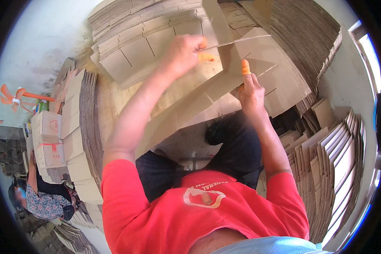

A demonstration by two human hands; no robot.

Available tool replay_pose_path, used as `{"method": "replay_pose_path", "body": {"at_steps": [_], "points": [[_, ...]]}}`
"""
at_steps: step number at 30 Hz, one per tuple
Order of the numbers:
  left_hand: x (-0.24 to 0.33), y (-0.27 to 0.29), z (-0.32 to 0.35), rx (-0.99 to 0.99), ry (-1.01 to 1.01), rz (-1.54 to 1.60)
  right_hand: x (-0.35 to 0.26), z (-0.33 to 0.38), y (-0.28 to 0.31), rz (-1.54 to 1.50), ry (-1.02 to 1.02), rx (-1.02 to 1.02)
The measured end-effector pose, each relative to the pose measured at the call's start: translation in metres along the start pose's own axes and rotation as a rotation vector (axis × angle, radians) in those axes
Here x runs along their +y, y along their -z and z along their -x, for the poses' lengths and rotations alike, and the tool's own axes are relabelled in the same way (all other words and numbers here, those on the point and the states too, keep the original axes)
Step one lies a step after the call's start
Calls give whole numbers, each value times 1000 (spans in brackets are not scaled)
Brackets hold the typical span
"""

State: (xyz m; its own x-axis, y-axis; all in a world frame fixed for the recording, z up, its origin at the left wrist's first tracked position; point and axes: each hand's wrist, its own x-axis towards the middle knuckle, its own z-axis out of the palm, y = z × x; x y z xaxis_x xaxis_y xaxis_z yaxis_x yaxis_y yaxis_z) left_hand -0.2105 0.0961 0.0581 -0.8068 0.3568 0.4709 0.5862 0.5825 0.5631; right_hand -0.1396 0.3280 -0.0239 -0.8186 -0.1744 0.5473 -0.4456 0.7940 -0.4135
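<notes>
A long flat cardboard blank [199, 101] slants across my lap, rising from lower left to upper right. My left hand [183, 53] grips its upper flap, with an orange rubber finger cot on a fingertip. My right hand [250, 91] holds the blank's right edge, its raised finger also capped in orange. Both arms reach forward from my red shirt. The part of the blank under my left forearm is hidden.
Stacks of flat cardboard [156, 29] rise ahead and on the right [334, 161]. More upright stacks [86, 127] stand at the left beside taped boxes [48, 139] and an orange fan [12, 97]. Another person in a patterned top [42, 199] sits at the lower left.
</notes>
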Motion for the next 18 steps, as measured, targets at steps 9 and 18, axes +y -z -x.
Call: {"method": "replay_pose_path", "body": {"at_steps": [9, 18], "points": [[-75, 22, -75, -118, 303, -446, 9, 1, -7, 16, -18, 78], [-173, -49, -77, -72, 212, -884, 15, -9, -14, 4, -5, 55]]}}
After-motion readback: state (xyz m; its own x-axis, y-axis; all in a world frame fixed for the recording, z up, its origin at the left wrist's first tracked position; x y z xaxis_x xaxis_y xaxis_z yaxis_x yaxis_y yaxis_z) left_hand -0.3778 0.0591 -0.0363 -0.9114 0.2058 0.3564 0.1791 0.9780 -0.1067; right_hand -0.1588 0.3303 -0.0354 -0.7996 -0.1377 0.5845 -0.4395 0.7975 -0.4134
